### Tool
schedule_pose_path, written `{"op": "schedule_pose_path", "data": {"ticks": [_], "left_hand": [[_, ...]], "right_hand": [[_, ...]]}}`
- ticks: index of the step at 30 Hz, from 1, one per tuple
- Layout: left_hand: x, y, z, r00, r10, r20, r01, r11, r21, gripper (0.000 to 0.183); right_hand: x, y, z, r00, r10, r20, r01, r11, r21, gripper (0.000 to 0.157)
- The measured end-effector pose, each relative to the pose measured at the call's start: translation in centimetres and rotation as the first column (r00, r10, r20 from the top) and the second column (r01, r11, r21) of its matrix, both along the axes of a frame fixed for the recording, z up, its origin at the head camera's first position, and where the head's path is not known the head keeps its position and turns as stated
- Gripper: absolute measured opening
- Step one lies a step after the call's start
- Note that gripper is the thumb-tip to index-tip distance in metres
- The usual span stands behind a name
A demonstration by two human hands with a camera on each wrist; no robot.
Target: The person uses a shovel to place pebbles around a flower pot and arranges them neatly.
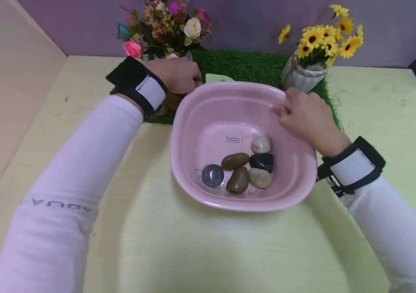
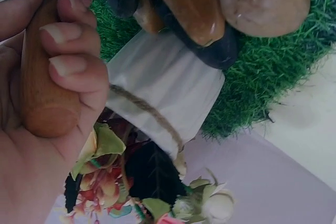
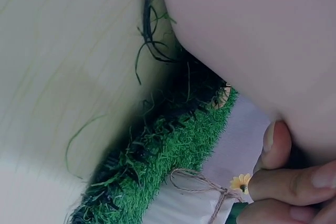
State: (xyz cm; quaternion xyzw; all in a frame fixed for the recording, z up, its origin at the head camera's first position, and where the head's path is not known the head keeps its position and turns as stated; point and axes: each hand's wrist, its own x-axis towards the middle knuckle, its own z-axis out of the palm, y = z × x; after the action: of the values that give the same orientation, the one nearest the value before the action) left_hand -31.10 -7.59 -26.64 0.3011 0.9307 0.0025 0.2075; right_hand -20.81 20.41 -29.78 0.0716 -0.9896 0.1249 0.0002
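Stones [image 1: 238,180] lie in the basin [image 1: 215,116], behind which flower pots [image 1: 299,77] stand left and right on turf [image 1: 246,65].

An indoor room of uncertain kind, looking more like a decorated display corner than a working kitchen or workshop. A pale wood-look tabletop [image 1: 200,248] meets a plain purple wall [image 1: 244,28]; near that edge are fake grass [image 1: 244,63], a colourful bouquet [image 1: 164,28], yellow flowers [image 1: 321,40] in a white pot [image 1: 301,76] and smooth stones [image 2: 262,3].
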Motion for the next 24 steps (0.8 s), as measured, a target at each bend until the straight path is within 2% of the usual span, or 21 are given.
{"op": "schedule_pose_path", "data": {"ticks": [4, 8, 11, 17, 24], "left_hand": [[0.3, 0.2, 0.6, 1.0, 0.013, 0.013, -0.013, 1.0, -0.027, 0.033], [0.5, 0.4, 1.0, 0.997, 0.058, 0.042, -0.055, 0.997, -0.059, 0.033], [0.6, 0.6, 1.2, 0.997, 0.069, 0.027, -0.066, 0.994, -0.087, 0.034], [0.5, 1.1, 1.4, 0.998, 0.013, -0.061, -0.019, 0.996, -0.092, 0.037], [0.6, 1.3, 1.6, 0.99, -0.044, -0.131, 0.033, 0.996, -0.081, 0.033]], "right_hand": [[0.0, 0.0, 0.0, 1.0, -0.001, 0.007, 0.002, 1.0, -0.008, 0.034], [0.0, -0.1, 0.1, 1.0, 0.001, 0.017, 0.0, 1.0, -0.002, 0.034], [-0.1, -0.1, 0.1, 1.0, 0.0, 0.023, 0.0, 1.0, 0.007, 0.035], [-0.1, -0.1, 0.1, 1.0, -0.007, 0.031, 0.006, 1.0, 0.01, 0.035], [-0.2, -0.1, 0.1, 1.0, -0.004, 0.024, 0.004, 1.0, 0.005, 0.035]]}}
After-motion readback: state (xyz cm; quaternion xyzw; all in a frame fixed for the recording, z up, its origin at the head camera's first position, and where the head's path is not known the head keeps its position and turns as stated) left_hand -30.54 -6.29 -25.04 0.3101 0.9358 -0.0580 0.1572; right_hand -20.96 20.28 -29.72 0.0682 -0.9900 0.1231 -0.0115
